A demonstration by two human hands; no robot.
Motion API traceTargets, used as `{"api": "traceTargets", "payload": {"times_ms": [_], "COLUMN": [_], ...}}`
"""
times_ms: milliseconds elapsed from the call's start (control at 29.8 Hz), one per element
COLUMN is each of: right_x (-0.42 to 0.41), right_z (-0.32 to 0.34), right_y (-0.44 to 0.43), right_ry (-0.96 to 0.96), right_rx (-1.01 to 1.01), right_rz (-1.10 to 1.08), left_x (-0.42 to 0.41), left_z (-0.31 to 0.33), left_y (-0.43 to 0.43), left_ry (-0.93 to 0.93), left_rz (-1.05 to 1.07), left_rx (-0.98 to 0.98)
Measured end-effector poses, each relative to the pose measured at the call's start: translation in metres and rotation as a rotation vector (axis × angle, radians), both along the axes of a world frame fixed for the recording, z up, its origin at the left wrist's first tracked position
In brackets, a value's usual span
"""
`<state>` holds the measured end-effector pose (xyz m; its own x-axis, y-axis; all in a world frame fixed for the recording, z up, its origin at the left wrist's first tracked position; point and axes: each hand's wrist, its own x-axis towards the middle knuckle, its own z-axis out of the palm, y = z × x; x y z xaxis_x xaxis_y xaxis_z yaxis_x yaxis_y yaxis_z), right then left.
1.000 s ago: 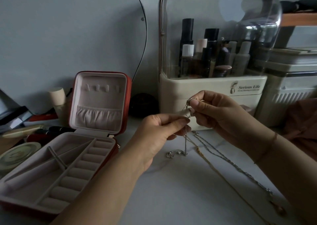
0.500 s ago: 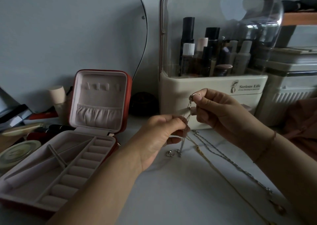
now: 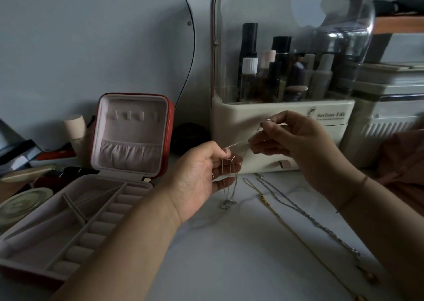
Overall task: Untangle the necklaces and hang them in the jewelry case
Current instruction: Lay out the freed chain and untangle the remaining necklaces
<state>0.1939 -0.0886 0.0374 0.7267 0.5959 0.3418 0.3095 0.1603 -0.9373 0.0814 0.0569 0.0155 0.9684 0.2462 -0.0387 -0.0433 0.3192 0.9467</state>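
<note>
Thin silver pendant chain (image 3: 231, 186): stretching between pinching left hand (image 3: 202, 176) and right hand (image 3: 296, 144); red case's lid hooks (image 3: 133, 115) lying left, nearer left hand.

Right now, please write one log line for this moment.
left hand: holds thin silver necklace | right hand: pinches its clasp end | jewelry case: open, hooks empty | two chains: on table

Scene was dim, flat, grey-toned as I watched. Soft glare sat on clear dome of cosmetics organizer (image 3: 298, 36), above and behind pinch. Fingertips (image 3: 231, 163) at thin chain (image 3: 238, 143) were motion-blurred. Faint shadow lay on tabletop (image 3: 229, 254) below grip. Wide-angle bending showed at frame edges.
</note>
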Motion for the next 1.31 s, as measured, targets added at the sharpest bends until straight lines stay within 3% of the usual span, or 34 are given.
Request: {"api": "traceTargets", "payload": {"times_ms": [134,436,1007,1309], "right_x": [0.001,0.001,-0.004,-0.005], "right_z": [0.0,0.0,0.004,0.004], "right_y": [-0.001,0.001,0.003,0.002], "right_ry": [0.252,0.431,0.482,0.385], "right_rx": [0.087,0.24,0.243,0.198], "right_rz": [0.18,0.399,0.483,0.439], "left_x": [0.002,0.002,0.004,0.009], "left_z": [-0.003,-0.004,-0.004,-0.004], "left_y": [0.002,-0.001,-0.001,0.011], "left_ry": [0.032,0.048,0.006,0.059], "left_rz": [0.017,0.047,0.166,0.487], "left_rx": [-0.001,0.01,-0.043,-0.114]}}
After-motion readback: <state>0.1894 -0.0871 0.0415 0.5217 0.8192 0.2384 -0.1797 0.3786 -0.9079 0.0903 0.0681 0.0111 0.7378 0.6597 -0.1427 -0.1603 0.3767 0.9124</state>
